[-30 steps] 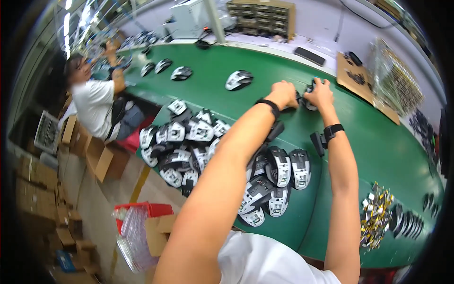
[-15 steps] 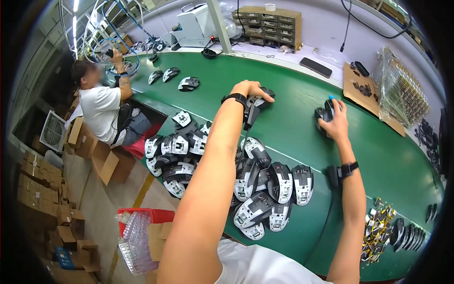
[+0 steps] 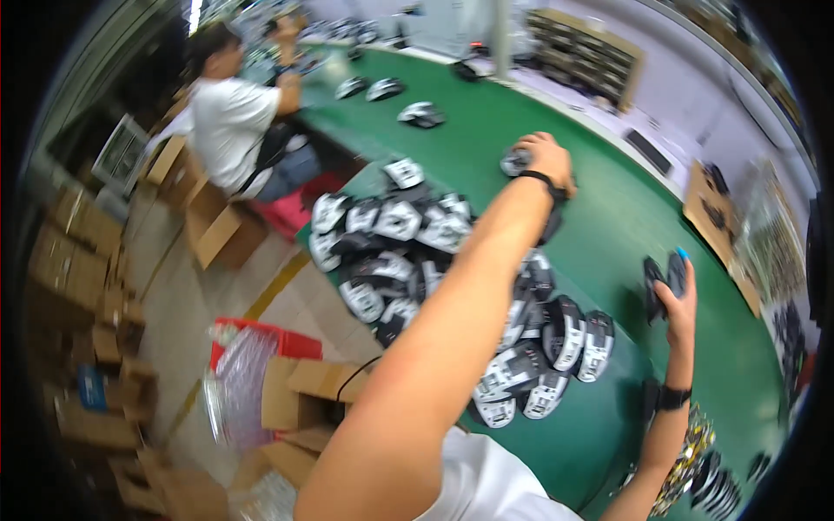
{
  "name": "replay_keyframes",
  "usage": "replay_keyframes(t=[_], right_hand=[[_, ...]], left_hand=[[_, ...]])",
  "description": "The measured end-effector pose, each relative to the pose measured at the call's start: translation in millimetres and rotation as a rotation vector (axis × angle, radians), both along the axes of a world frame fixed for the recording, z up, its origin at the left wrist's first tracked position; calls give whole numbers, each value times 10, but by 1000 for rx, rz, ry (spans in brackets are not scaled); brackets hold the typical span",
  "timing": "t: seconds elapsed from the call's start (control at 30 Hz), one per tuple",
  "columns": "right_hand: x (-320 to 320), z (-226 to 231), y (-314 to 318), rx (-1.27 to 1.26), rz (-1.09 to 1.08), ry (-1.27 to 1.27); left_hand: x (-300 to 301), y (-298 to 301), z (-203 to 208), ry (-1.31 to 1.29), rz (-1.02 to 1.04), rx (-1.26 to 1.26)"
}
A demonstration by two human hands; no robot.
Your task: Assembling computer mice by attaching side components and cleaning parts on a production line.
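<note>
My left hand [image 3: 549, 162] reaches far over the green bench with its fingers curled over a grey-and-black computer mouse [image 3: 515, 161]. Part of that mouse is hidden under the palm. Farther right, my right hand [image 3: 681, 300] grips a black mouse shell [image 3: 653, 288] between thumb and fingers; blur hides its details. A bit of blue covers one fingertip. Below my left forearm lies a heap of white-and-black mouse bodies [image 3: 400, 221], several showing their opened undersides. Each wrist wears a black band.
Three mice, one a white-and-black mouse [image 3: 421, 115], stand apart at the far left. A co-worker [image 3: 234, 122] sits beyond. Along the wall are a drawer cabinet [image 3: 586, 56], a phone [image 3: 649, 152] and a cardboard sheet [image 3: 717, 226]. Bundled wires [image 3: 691, 460] lie lower right; cartons [image 3: 300, 391] stand on the floor.
The whole view has swung, so the bench appears shifted right and blurred. My left hand stays over a mouse. My right hand now holds the black shell more upright.
</note>
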State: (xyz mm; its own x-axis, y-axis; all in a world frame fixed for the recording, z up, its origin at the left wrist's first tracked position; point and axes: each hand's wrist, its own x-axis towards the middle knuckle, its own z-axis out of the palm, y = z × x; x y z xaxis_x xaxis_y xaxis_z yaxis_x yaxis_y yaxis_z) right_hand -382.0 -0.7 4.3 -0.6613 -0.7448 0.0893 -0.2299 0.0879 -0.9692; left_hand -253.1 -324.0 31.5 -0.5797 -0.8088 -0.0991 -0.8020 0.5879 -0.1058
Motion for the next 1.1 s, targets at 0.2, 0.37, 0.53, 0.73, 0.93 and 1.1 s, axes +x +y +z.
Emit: replay_keyframes(t=[0.2,0.37,0.53,0.73,0.93,1.1], right_hand=[[36,-242,266,71,-53,-60],[221,-296,341,7,-98,3],[382,-312,232,180,-165,791],[613,-141,146,399,-210,814],[700,-186,172,374,-249,781],[604,-253,218,335,-221,787]], left_hand=[[9,-159,280,-389,-53,432],[183,-317,162,-200,157,682],[264,-291,22,-63,157,763],[217,67,6,25,44,328],[36,77,-64,-129,86,46],[287,22,294,80,-2,109]])
